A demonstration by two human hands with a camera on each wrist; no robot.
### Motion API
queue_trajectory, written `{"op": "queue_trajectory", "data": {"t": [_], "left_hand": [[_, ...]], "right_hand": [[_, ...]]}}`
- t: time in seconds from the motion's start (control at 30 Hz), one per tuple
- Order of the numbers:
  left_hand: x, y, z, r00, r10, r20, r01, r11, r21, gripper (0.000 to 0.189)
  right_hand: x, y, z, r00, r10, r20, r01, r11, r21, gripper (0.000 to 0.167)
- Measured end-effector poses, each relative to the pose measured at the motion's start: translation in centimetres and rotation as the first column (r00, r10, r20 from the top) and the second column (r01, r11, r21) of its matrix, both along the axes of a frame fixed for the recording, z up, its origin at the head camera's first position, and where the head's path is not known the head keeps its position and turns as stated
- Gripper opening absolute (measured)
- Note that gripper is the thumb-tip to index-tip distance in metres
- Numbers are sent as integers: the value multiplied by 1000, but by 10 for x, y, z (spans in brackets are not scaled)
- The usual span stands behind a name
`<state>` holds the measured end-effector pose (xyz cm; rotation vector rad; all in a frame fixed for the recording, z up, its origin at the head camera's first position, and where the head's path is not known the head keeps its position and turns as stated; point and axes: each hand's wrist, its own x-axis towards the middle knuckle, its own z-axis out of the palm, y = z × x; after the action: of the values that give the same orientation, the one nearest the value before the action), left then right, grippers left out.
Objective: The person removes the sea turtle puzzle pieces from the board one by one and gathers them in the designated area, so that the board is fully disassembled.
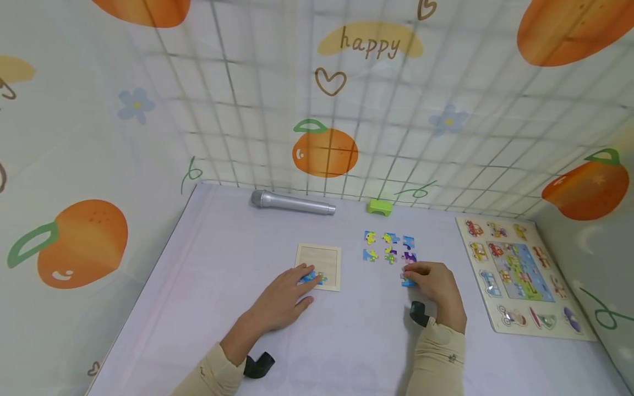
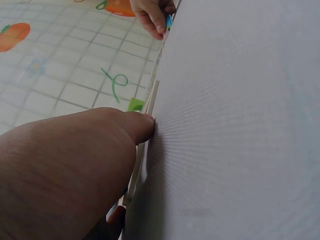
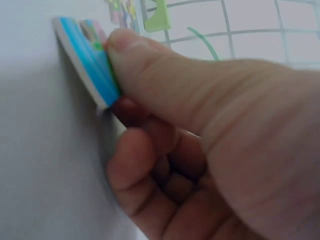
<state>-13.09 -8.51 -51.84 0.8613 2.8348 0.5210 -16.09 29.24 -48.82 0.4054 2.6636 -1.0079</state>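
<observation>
The left hand (image 1: 279, 301) lay over the near left corner of the wooden frame (image 1: 319, 258), fingers straight and a bit spread over some puzzle bits (image 1: 323, 278) inside; couldn't tell if it was pressing down. A silver microphone (image 1: 293, 202) sat past the frame's far side. Beyond the frame, off to its right, was a green block (image 1: 379, 207), and right of the frame, six loose pieces (image 1: 391, 238) in two rows. Also right of it, the right hand (image 1: 437, 283) had a blue-edged piece (image 3: 89, 60) pinched by thumb and fingers, tilted up. Way right of the frame: a picture board (image 1: 525, 272).
</observation>
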Motion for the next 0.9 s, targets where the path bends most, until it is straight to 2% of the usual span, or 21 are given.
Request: {"op": "queue_trajectory", "data": {"t": [0.17,0.43,0.67,0.9], "left_hand": [[0,0,0,1000,1,3,-1,1000,13,51],[-1,-1,-4,1000,3,-10,-3,1000,15,52],[0,-1,-3,1000,8,1,-8,1000,24,52],[0,0,-1,1000,12,11,-12,1000,18,52]], "right_hand": [[1,3,0,1000,-28,-5,28,1000,-7,28],[1,9,-3,996,-52,-75,56,997,50,34],[-1,12,-4,988,-108,-110,116,991,68,39],[-1,10,-6,979,-171,-111,178,982,62,35]]}}
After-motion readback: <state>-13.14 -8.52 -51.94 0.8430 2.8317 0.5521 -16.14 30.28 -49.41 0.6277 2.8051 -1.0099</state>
